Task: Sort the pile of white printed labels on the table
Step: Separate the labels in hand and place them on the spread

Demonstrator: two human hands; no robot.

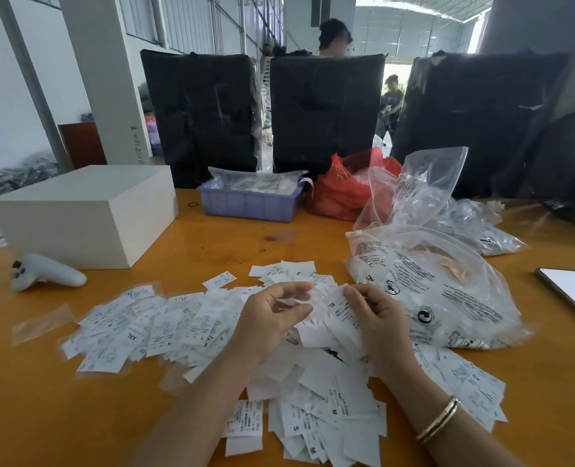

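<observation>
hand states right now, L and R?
Left hand: fingers curled, pinching a small clear sleeve.
Right hand: holding a bunch of labels, XL one on top.

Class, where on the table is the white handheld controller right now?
The white handheld controller lies at the orange table's left side, just in front of the white rectangular box.

1 white box [87,210], 1 purple tray [249,203], 1 red bag [343,190], 3 black bundles [323,112], 1 phone [572,291]
</observation>
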